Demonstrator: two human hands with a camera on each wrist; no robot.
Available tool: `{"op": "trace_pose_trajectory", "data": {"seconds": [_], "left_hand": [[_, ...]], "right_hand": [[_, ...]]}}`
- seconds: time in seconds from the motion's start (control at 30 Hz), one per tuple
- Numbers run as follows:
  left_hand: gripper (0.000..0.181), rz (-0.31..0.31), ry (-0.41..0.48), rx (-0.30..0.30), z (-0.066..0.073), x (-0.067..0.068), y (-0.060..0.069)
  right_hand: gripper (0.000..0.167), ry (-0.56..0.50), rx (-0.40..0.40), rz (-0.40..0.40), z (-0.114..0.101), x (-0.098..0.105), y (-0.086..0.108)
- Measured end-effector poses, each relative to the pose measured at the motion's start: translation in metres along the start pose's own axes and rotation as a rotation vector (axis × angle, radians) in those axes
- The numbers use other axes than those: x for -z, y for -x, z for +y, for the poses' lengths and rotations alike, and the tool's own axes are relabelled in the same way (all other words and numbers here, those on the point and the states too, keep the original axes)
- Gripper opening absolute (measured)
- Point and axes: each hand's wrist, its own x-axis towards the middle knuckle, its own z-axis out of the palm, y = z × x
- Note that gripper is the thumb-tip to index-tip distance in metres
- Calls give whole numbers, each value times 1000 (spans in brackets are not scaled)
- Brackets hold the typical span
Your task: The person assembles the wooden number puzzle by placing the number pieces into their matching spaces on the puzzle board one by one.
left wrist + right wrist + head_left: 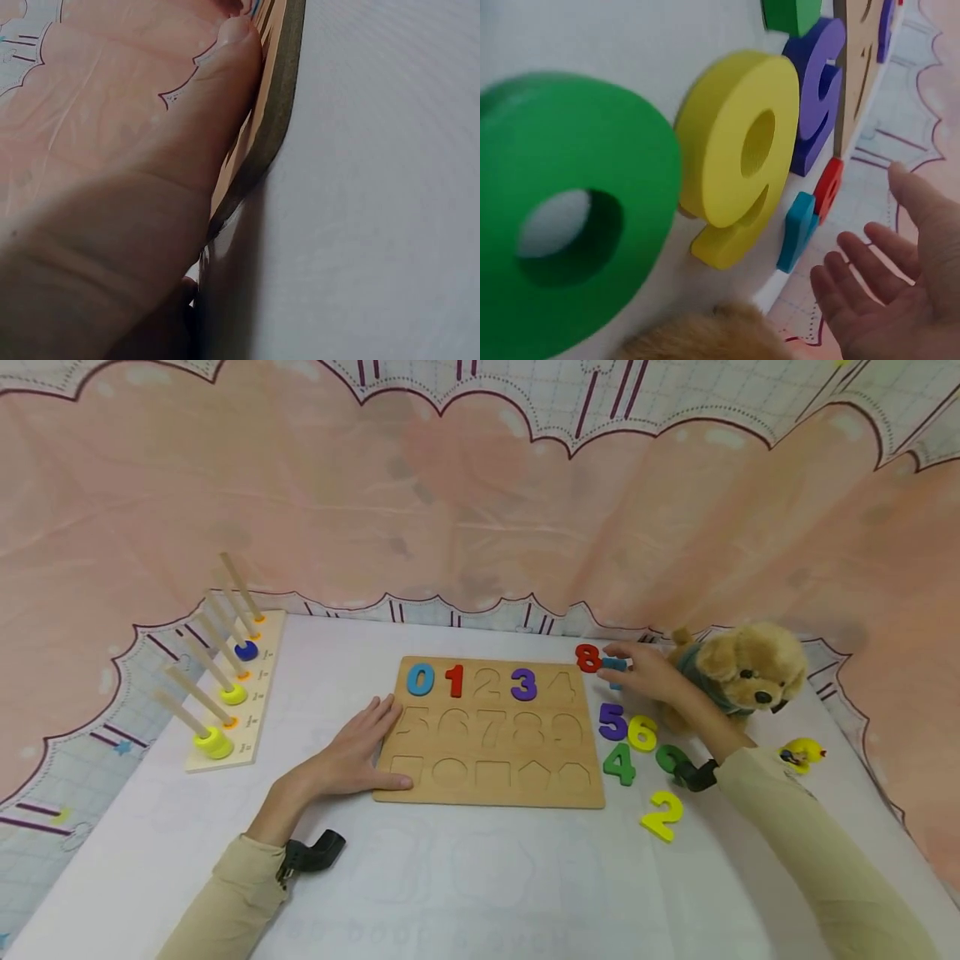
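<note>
The left hand (345,756) rests at the left edge of a wooden number board (491,795), its thumb over the lower left corner. In the left wrist view that hand (172,157) lies along the board's edge (281,97). Blue 0 (412,681), red 1 (455,680) and purple 3 (523,685) sit in the top row. The right hand (648,677) is at a blue piece (615,665), beside a red 8 (588,658). In the right wrist view the hand (900,285) has its fingers spread, apart from the blue piece (796,229).
Purple 5 (612,722), yellow 6 (642,733), green 4 (619,765), another green piece (669,757) and yellow 2 (662,817) lie right of the board. A plush dog (750,668) and yellow duck (802,754) are farther right. A peg stand (258,693) is at left.
</note>
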Motion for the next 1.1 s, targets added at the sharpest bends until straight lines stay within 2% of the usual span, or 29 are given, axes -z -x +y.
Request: {"op": "trace_pose_trajectory", "data": {"seconds": [0.17,0.33,0.47,0.6,0.8,1.1], "left_hand": [[118,-8,-8,-9,0,1,-1],[119,-11,-9,-10,-1,1,-3],[119,-14,3,-10,1,0,-4],[119,-18,-2,-10,2,-1,-4],[119,-18,-14,-10,2,-1,-3],[118,-23,-24,-2,0,2,-1]], "right_hand": [[66,55,-30,-45,-1,4,-12],[73,123,1,-114,-1,7,-26],[71,116,22,-158,3,9,-34],[68,88,10,-182,8,8,-40],[65,67,-61,-192,6,5,-43],[62,96,-89,-143,-5,2,-46]]}}
